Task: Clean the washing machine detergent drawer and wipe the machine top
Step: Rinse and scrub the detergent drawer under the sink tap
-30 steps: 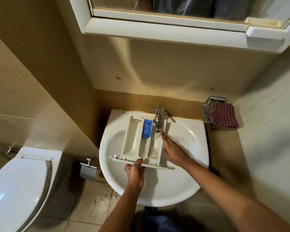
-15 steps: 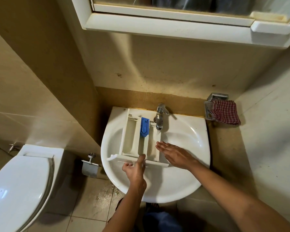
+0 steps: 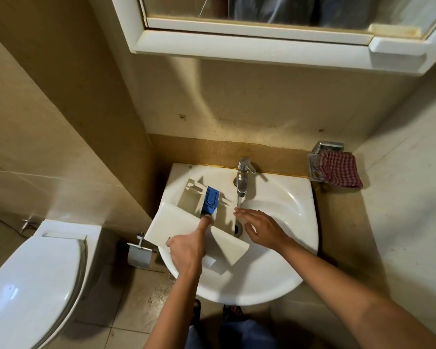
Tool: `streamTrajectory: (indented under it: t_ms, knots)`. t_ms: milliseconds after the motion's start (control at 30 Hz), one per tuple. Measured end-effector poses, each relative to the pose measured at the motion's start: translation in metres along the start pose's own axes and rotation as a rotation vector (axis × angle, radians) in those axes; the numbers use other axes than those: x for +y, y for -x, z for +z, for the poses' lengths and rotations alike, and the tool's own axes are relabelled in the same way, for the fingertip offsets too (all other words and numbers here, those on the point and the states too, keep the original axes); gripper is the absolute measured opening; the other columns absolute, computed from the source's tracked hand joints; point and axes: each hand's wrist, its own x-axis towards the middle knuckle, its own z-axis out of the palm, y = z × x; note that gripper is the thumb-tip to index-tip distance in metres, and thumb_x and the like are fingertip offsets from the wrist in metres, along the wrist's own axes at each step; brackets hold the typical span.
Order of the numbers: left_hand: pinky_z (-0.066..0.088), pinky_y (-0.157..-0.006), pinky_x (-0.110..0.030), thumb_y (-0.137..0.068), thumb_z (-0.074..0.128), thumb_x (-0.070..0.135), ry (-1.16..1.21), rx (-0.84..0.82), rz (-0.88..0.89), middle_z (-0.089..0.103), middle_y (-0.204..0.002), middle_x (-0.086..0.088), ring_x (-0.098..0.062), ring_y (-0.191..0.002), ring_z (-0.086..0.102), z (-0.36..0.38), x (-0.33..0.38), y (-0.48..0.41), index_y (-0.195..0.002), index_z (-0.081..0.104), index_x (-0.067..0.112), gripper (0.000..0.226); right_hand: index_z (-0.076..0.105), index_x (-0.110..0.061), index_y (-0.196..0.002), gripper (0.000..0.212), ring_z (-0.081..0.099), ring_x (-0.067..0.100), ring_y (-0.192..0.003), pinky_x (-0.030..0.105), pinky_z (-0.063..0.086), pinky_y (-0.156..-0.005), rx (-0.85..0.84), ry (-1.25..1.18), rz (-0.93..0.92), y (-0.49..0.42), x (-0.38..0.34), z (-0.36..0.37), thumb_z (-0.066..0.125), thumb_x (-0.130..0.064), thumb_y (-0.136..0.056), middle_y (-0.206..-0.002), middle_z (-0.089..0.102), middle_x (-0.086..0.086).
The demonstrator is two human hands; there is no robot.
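The white detergent drawer (image 3: 179,222) with a blue insert (image 3: 211,199) is tilted up over the left half of the white sink (image 3: 282,260), its front panel facing me. My left hand (image 3: 189,248) grips that front panel, thumb stretched up across it toward the blue insert. Beside the drawer, my right hand (image 3: 262,227) hovers over the basin with fingers spread and straight, the fingertips under the water running from the chrome tap (image 3: 243,176). It holds nothing.
A red checked cloth (image 3: 340,170) hangs on a metal holder on the right wall. A white toilet (image 3: 33,283) stands at lower left, with a paper holder (image 3: 139,253) beside the sink. A mirrored cabinet (image 3: 275,44) overhangs the sink. The floor below is wet.
The left hand has tipped the drawer up and shifted it left, out from under the tap. The right hand has come off the drawer and now sits under the water stream.
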Motion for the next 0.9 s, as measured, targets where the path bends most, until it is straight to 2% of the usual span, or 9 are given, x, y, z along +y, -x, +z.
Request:
streamTrajectory:
  t_ms: [233,333,433,500,567,633,700,800,900]
  knots:
    - [0.059,-0.063,-0.04,-0.017,0.049,0.101,-0.312,0.017,0.117,0.07,-0.078,-0.008,-0.028,-0.063,0.069,-0.017,0.005,-0.024,-0.098,0.063,-0.002,0.132,0.068,-0.006,-0.109,0.034,0.066,0.016,-0.099,0.01,0.044,-0.086,0.064,-0.275,0.379,-0.008,-0.003,-0.001,0.048,0.009,-0.085,-0.105,0.071,0.003]
    - [0.059,-0.061,-0.038,-0.021,0.054,0.099,-0.354,-0.006,0.164,0.069,-0.077,-0.007,-0.028,-0.064,0.068,-0.018,0.001,-0.033,-0.092,0.063,-0.006,0.127,0.067,-0.005,-0.107,0.032,0.066,0.02,-0.098,0.02,0.047,-0.089,0.094,-0.485,0.633,-0.025,-0.003,-0.001,0.046,0.01,-0.087,-0.105,0.07,0.009]
    - [0.06,-0.062,-0.041,-0.032,0.07,0.084,-0.255,-0.051,0.136,0.07,-0.077,-0.011,-0.03,-0.063,0.069,-0.021,0.0,-0.027,-0.087,0.067,-0.003,0.103,0.062,-0.002,-0.106,0.022,0.065,0.023,-0.096,0.031,0.051,-0.091,0.142,-0.865,0.905,-0.044,-0.005,-0.006,0.052,0.008,-0.089,-0.106,0.068,0.016]
    - [0.061,-0.061,-0.042,-0.052,0.081,0.058,-0.089,-0.144,0.07,0.069,-0.074,-0.015,-0.032,-0.065,0.07,-0.022,-0.004,-0.019,-0.078,0.067,-0.006,0.071,0.058,0.002,-0.11,0.023,0.063,0.023,-0.093,0.034,0.049,-0.094,0.168,-1.048,1.009,-0.055,-0.007,-0.011,0.051,0.01,-0.09,-0.098,0.066,0.014]
    - [0.06,-0.058,-0.038,-0.064,0.083,0.032,0.084,-0.23,0.017,0.067,-0.079,-0.016,-0.03,-0.071,0.067,-0.021,-0.012,-0.015,-0.082,0.066,-0.008,0.047,0.054,0.007,-0.117,0.028,0.062,0.024,-0.093,0.032,0.049,-0.093,0.196,-1.2,1.046,-0.064,-0.01,-0.018,0.044,0.013,-0.092,-0.095,0.065,0.014]
    - [0.058,-0.058,-0.034,-0.059,0.081,0.029,0.195,-0.294,0.006,0.067,-0.086,-0.016,-0.028,-0.077,0.067,-0.016,-0.02,-0.011,-0.094,0.064,-0.004,0.051,0.052,0.009,-0.12,0.033,0.062,0.027,-0.098,0.028,0.053,-0.088,0.235,-1.305,1.053,-0.069,-0.011,-0.023,0.04,0.017,-0.091,-0.103,0.064,0.018]
    - [0.059,-0.061,-0.034,-0.052,0.075,0.03,0.282,-0.323,0.001,0.069,-0.089,-0.014,-0.028,-0.082,0.068,-0.009,-0.027,-0.007,-0.095,0.063,0.005,0.051,0.052,0.009,-0.12,0.034,0.063,0.027,-0.098,0.024,0.055,-0.083,0.234,-1.292,1.042,-0.071,-0.012,-0.026,0.041,0.018,-0.09,-0.113,0.062,0.023]
    - [0.059,-0.064,-0.035,-0.057,0.069,0.024,0.365,-0.392,-0.023,0.062,-0.078,-0.011,-0.025,-0.074,0.06,0.001,-0.035,-0.001,-0.09,0.061,0.006,0.038,0.053,0.005,-0.124,0.035,0.062,0.025,-0.104,0.028,0.05,-0.092,0.187,-1.168,0.994,-0.068,-0.013,-0.027,0.05,0.012,-0.09,-0.121,0.061,0.021]
    - [0.057,-0.069,-0.035,-0.06,0.066,0.019,0.427,-0.432,-0.048,0.056,-0.076,-0.009,-0.021,-0.071,0.053,0.012,-0.043,-0.003,-0.091,0.059,0.004,0.034,0.045,-0.008,-0.136,0.043,0.053,0.016,-0.117,0.03,0.04,-0.101,0.092,-0.845,0.856,-0.059,-0.024,-0.023,0.051,-0.002,-0.094,-0.133,0.055,0.008]
